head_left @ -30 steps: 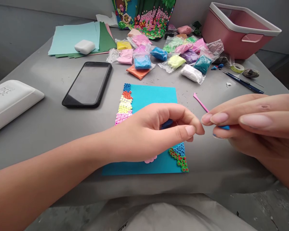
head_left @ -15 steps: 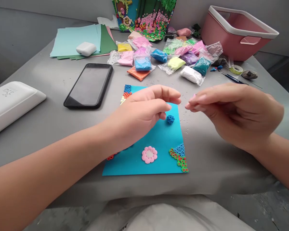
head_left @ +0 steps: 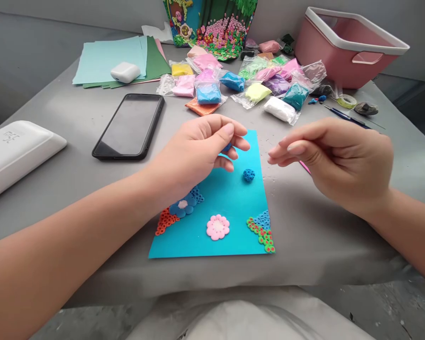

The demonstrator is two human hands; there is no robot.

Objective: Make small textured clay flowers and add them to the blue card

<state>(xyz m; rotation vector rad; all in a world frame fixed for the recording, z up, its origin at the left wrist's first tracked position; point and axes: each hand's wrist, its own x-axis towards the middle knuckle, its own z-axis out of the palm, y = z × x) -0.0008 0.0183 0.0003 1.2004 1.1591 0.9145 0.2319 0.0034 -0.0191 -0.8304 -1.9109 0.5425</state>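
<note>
My left hand (head_left: 212,144) is over the top of a bright blue card (head_left: 233,198), thumb against curled fingers, with a small piece of dark blue clay (head_left: 227,147) showing between them. My right hand (head_left: 350,163) hovers right of the card, fingertips drawn close to the thumb. A thin pink stick (head_left: 305,167) shows under that palm; most of it is hidden. On the card sit a dotted blue clay ball (head_left: 248,175), a pink clay flower (head_left: 217,227) and a blue clay flower (head_left: 183,205). Small clay rings (head_left: 265,229) fill the lower right edge.
Bagged coloured clay (head_left: 208,93) lies across the back beside a pink basket (head_left: 340,56). A phone (head_left: 129,126), a white device (head_left: 21,153) and an earbud case (head_left: 125,72) on paper sheets (head_left: 106,59) are at left. Tape (head_left: 347,101) and slim tools (head_left: 345,116) lie right.
My left hand has shifted left and turned, so blue clay now shows in its fingers and the blue flower is uncovered. My right hand moved slightly left; the pink stick shows below it.
</note>
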